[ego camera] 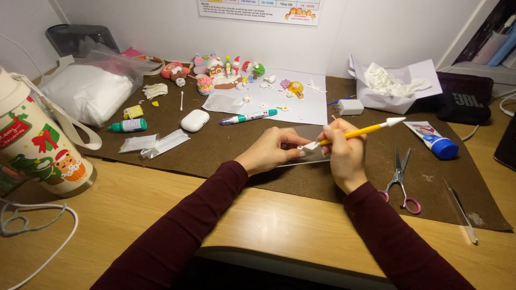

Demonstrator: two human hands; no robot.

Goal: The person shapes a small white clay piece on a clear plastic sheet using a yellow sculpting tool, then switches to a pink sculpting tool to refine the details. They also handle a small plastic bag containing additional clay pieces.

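1. Head view: a small white clay piece [310, 145] sits at centre frame, on a clear plastic sheet [301, 156] over the brown mat [226, 145].
2. Handling, as a judgement: the piece looks light, soft and easily dented; take hold at its edges with light pressure only.
3. Left hand [271, 149]: fingers nearly closed, fingertips pinching the piece and pressing on the sheet.
4. Right hand [345, 153]: fingers clenched in a pen grip round a yellow modelling tool [359, 130], its lower tip at the piece.
5. Scissors [399, 180] lie to the right; a marker [248, 116] lies above centre.
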